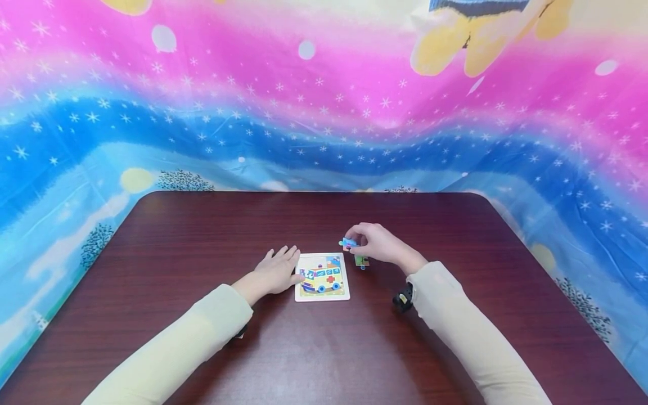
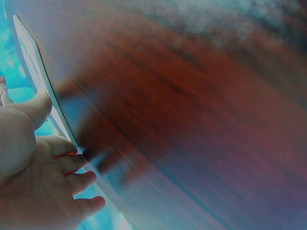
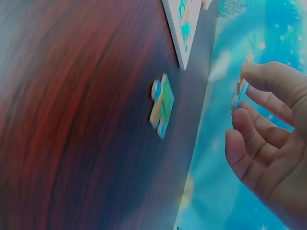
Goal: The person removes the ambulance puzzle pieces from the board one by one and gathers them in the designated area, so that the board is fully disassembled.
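Note:
A square jigsaw puzzle (image 1: 322,278) in a white frame lies on the table, with a yellow ambulance picture and a bare patch along its upper part. My left hand (image 1: 277,271) rests at the frame's left edge, fingers straight and spread, thumb over the border. Just past the frame's upper right corner, my right hand (image 1: 377,243) pinches a blue puzzle piece (image 3: 240,88) between thumb and fingers, held above the table. Beneath that hand a green puzzle piece (image 3: 163,105) lies loose on the table, partly hidden in the head view.
The dark wooden table (image 1: 202,225) has rounded far corners. A colourful printed curtain (image 1: 324,112) hangs around its back and sides. Black wrist-worn devices (image 1: 403,298) show under the sleeves.

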`<state>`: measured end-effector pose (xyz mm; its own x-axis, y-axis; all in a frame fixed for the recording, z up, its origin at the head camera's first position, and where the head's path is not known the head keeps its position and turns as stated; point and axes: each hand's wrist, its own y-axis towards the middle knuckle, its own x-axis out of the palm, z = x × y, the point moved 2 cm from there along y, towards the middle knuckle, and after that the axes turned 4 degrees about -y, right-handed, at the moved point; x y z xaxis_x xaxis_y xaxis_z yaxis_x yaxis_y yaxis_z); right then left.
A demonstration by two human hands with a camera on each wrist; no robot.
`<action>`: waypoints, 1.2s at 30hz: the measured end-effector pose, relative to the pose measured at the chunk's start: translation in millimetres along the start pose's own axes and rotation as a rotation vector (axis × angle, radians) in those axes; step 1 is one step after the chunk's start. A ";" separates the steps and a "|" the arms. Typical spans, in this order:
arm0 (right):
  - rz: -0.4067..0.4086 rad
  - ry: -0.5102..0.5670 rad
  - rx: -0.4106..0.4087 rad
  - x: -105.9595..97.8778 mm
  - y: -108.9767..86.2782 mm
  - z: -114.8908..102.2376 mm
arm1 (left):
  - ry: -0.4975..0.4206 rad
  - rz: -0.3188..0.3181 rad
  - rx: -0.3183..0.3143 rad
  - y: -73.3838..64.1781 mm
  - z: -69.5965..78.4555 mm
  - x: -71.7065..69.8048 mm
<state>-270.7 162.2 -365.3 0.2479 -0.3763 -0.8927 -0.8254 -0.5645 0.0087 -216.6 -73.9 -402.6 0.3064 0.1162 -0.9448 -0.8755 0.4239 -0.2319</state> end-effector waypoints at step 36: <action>-0.054 -0.145 0.094 -9.1 -47.5 56.8 | 0.012 -0.004 -0.003 0.5 0.1 0.2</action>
<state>-262.6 234.2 -383.3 0.2234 -0.2333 -0.9464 -0.8582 -0.5074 -0.0774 -216.9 -73.6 -402.9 0.3050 0.1038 -0.9467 -0.8756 0.4215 -0.2359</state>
